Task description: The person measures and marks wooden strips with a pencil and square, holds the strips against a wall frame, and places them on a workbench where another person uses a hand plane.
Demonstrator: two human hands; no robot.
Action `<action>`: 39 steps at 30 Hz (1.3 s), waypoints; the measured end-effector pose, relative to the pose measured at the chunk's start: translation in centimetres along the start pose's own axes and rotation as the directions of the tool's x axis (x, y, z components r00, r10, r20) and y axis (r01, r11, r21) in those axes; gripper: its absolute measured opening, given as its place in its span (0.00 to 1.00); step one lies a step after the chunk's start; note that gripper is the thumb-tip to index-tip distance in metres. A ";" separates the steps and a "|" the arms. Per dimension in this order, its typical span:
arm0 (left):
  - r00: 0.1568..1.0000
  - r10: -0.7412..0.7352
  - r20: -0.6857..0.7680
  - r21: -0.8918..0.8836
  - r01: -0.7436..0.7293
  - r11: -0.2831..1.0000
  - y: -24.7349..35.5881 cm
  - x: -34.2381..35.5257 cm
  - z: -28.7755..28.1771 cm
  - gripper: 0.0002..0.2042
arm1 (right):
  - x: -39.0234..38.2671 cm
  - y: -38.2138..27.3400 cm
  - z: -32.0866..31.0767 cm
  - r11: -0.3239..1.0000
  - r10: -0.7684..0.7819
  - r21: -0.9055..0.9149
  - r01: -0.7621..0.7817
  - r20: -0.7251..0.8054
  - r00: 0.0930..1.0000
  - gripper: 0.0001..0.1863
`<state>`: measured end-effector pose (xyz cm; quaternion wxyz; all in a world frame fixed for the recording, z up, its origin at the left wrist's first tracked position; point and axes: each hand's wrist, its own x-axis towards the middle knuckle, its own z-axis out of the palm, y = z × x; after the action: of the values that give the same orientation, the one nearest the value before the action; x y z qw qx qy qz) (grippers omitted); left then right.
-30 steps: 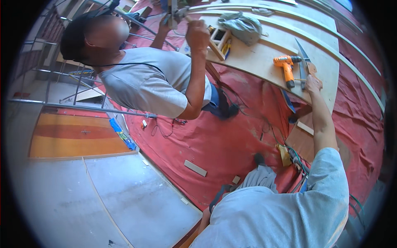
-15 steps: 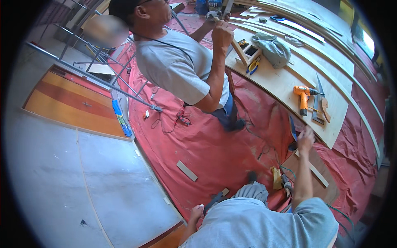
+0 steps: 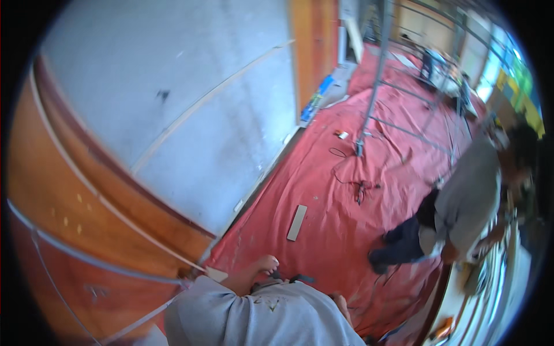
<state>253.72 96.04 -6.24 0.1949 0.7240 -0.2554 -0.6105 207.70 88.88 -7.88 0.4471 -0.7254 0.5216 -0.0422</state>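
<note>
Left hand (image 3: 267, 264) just in front of the shirt, fingers curled; can't tell from here whether anything is in them. Right hand (image 3: 341, 305) half hidden by the shirt (I catch only its edge), its fingers unreadable.

Pale strip of wood (image 3: 297, 222) lies flat on the red sheet (image 3: 329, 248), ahead of the left hand and slightly to its right. Long axis runs away from the person, far end leaning a little right. Left hand is nearer; wrinkled sheet lies between. From the right hand, the strip is ahead and leftward.

Around: big blue-grey panel (image 3: 231, 115) bounds the left side. Dark cables (image 3: 360, 187) tangle beyond the strip, metal scaffold (image 3: 378, 86) farther off. Co-worker (image 3: 468, 199) stands to the right, feet well apart from the wood.
</note>
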 end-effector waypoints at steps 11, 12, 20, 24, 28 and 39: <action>0.804 -0.042 -0.593 -0.654 -0.451 0.607 -1.7 -11.9 -24.0 0.12 | 8.7 -1.3 -3.7 0.959 0.187 -0.260 -0.115 0.275 0.943 0.14; 0.771 -0.079 -0.633 -0.675 -0.499 0.543 -1.4 -12.0 -27.2 0.15 | 9.3 -4.4 -4.0 0.928 0.135 -0.374 -0.013 0.302 0.944 0.12; 0.415 -0.155 -0.897 -0.429 -0.900 0.072 5.3 -17.3 -48.3 0.36 | 19.7 -13.2 -4.7 0.845 0.057 -0.502 0.187 0.431 0.900 0.08; 0.162 -0.011 -0.987 -0.162 -0.986 0.043 0.8 -16.6 -55.6 0.24 | 25.0 -12.8 -5.6 0.891 0.104 -0.436 0.126 0.467 0.878 0.06; 0.255 -0.227 -0.940 -0.149 -0.904 -0.400 -2.6 -21.1 -61.3 0.26 | 31.6 -12.0 -7.4 0.895 0.051 -0.400 0.195 0.528 0.848 0.04; -0.142 -0.427 -0.893 0.348 -0.821 -0.454 5.0 -24.2 -58.1 0.47 | 50.8 -11.6 -10.7 0.811 0.068 -0.556 0.182 0.398 0.915 0.04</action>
<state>307.19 105.04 26.07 0.9664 0.1565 0.0236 0.2025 233.37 42.69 -14.01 0.2992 -0.8355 0.3842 0.2547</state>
